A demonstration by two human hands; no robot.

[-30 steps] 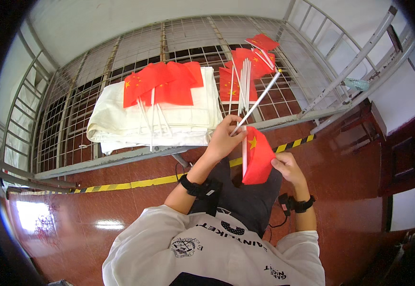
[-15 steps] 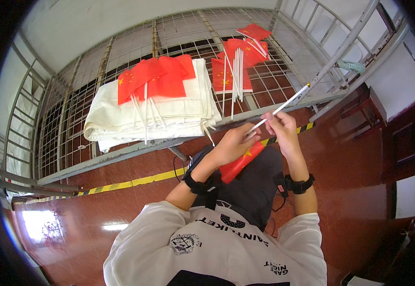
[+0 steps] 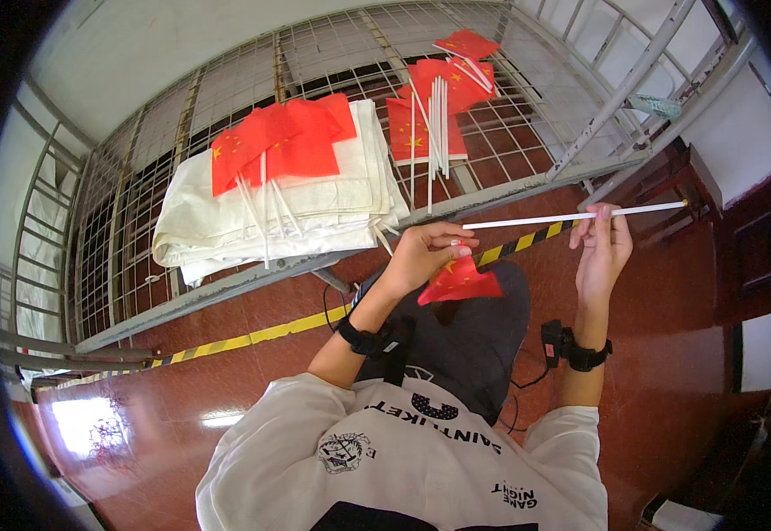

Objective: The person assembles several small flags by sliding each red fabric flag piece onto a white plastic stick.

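Pinches, with the left hand (image 3: pixel 428 252), a small red cloth flag with yellow stars (image 3: pixel 462 283), nearly closed between thumb and fingers, letting the cloth droop above a lap in dark grey trousers (image 3: pixel 502 341). Holds, with the right hand (image 3: pixel 605 243), a slim white stick with a gold tip (image 3: pixel 531 219), in partly curled fingers. Points the gold tip outward to the right, at a near-level slant, with the plain end just beside the left fingertips; cannot tell whether touching them.

Ahead, on a grey metal bed frame with wire mesh (image 3: pixel 527 133): at left, a folded stack of off-white cloth (image 3: pixel 370 177), with overlapping red flags on white sticks (image 3: pixel 301 142) on top. At right, directly on the mesh, more red flags (image 3: pixel 400 119) under a bundle of white sticks (image 3: pixel 439 133). Below, along a glossy reddish-brown floor (image 3: pixel 235 380): 1 strip of yellow-and-black tape (image 3: pixel 262 336).
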